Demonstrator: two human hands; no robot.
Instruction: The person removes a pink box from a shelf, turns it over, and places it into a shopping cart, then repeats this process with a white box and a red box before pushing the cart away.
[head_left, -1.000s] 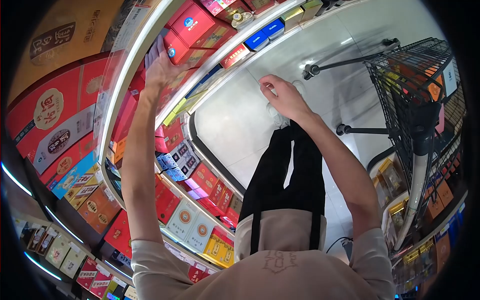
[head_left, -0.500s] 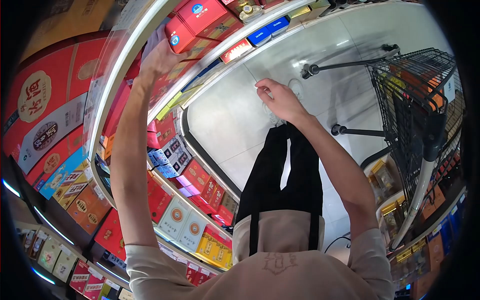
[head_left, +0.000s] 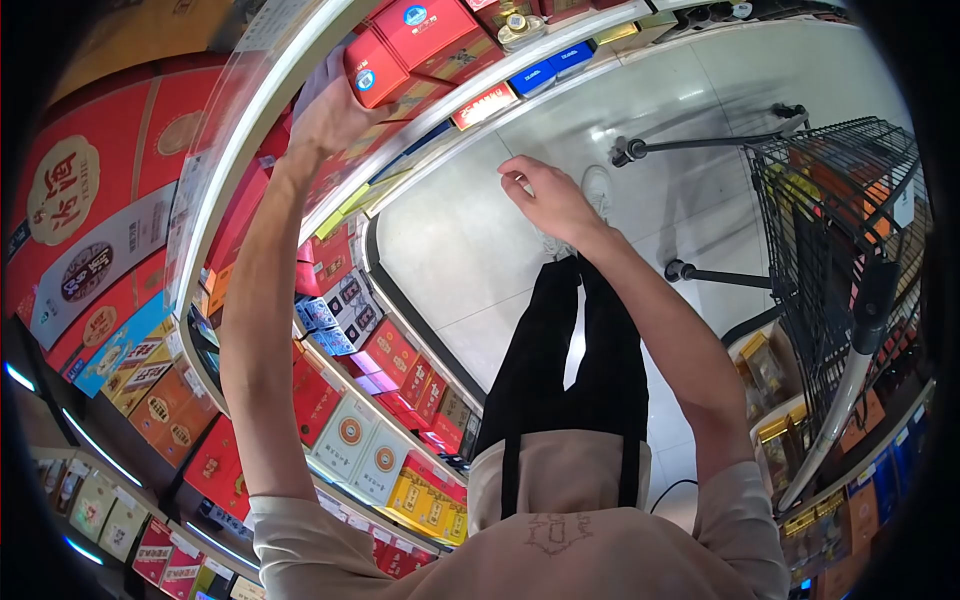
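My left hand is up at the shelf, against the left side of a red gift box with a round blue sticker. Its thumb lies across the near face and the fingers wrap the far left side, partly hidden. The box stands among similar boxes, touching a larger red box on its right. Away from the shelf, my right hand hangs over the floor. It holds nothing, its fingers loosely bent and a gap showing between thumb and forefinger.
A black wire shopping cart with goods inside stands on the right. White shelf edging curves along the left. Lower shelves carry several boxes, including white cartons and yellow boxes. Pale floor tiles lie below.
The view has shifted slightly. My right hand has moved a little left, and one shoe now shows further forward. My left hand stays at the red gift box.
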